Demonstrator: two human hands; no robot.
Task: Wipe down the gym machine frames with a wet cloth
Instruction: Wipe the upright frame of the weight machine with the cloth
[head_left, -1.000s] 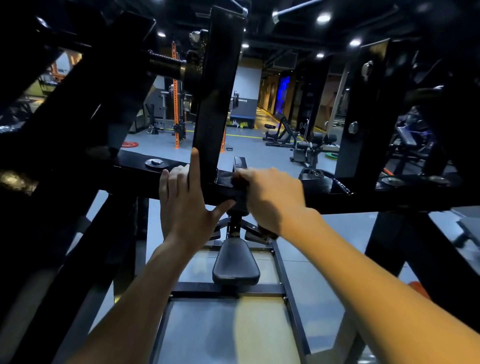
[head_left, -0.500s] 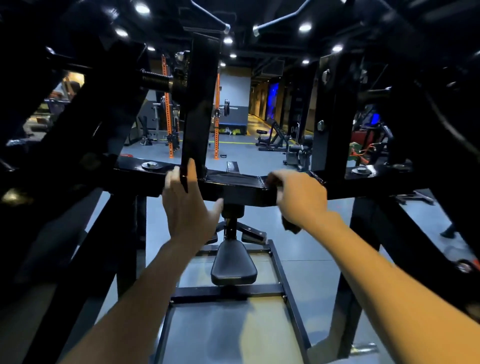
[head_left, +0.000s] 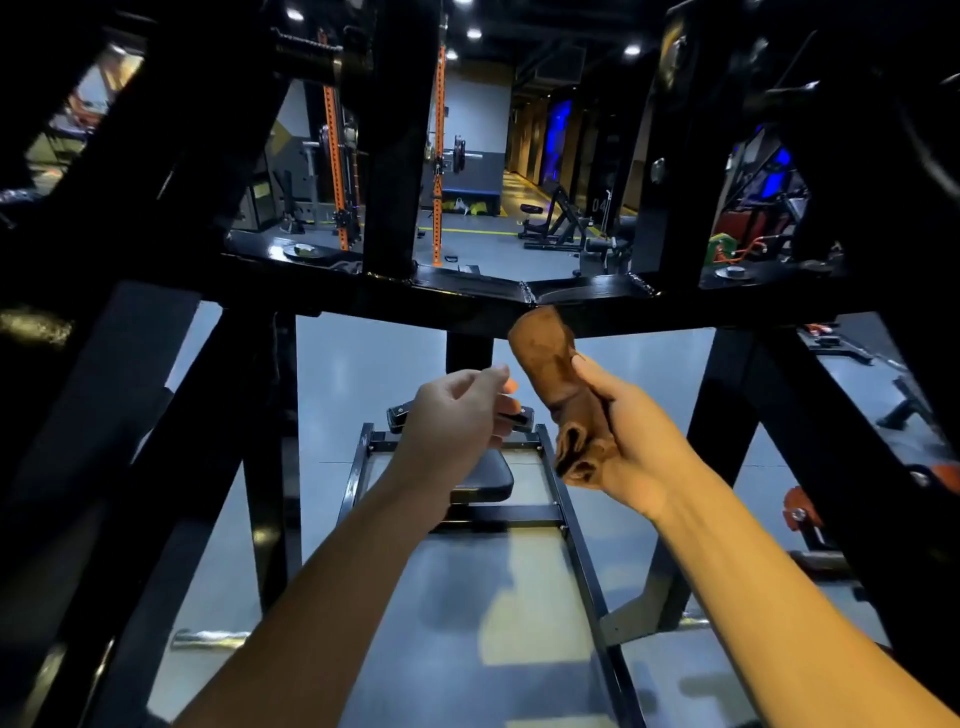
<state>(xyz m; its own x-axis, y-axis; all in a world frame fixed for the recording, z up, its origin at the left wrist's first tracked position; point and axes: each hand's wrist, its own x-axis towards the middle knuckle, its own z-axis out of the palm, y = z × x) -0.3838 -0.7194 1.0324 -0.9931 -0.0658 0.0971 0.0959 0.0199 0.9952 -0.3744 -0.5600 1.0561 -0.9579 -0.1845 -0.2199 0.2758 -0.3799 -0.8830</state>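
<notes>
Right hand (head_left: 631, 441) grips bunched brown cloth (head_left: 561, 384).

The only readable marking is a pale "04" on a dark panel (head_left: 599, 205) far beyond and above the right hand (head_left: 631, 441), across the gym floor; nothing else can be read.

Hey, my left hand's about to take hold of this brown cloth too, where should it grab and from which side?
Probably the free upper end of the brown cloth, coming in from the left. The right hand already grips the cloth's middle and lower part, and the roll stands nearly upright, its top close under the black crossbar. The left hand sits just left of it, holding nothing.
</notes>
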